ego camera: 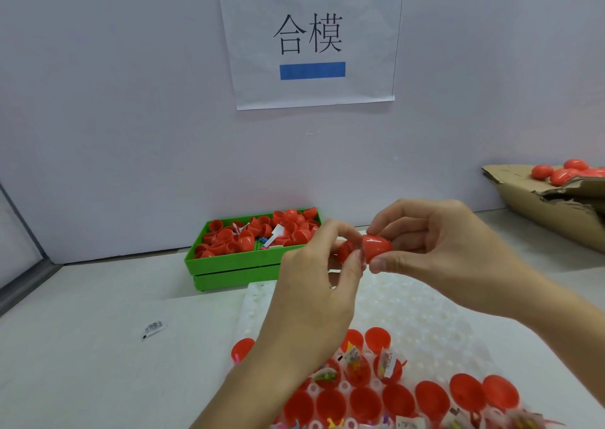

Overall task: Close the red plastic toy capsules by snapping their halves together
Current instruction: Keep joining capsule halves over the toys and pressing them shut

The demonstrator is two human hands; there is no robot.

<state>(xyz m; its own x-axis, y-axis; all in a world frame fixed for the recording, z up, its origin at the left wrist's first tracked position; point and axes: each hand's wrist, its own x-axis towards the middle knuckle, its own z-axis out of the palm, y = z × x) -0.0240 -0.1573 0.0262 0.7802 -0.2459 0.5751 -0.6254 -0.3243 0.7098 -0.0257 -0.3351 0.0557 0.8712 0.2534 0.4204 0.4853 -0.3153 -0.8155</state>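
At the centre of the frame we see a glossy red plastic egg-shaped capsule (366, 248) held in the air between both hands. The left hand (314, 284) pinches its smaller left half with curled fingers; the right hand (442, 248) grips the larger right half between thumb and fingertips (whether the halves are fully joined we cannot tell). Below, at lower right, open red capsule halves (396, 402) sit in a white dimpled plastic tray (425, 314). Behind the left hand stands a green plastic crate (235, 265) of red halves. At upper right, closed capsules lie on torn brown cardboard (556, 209).
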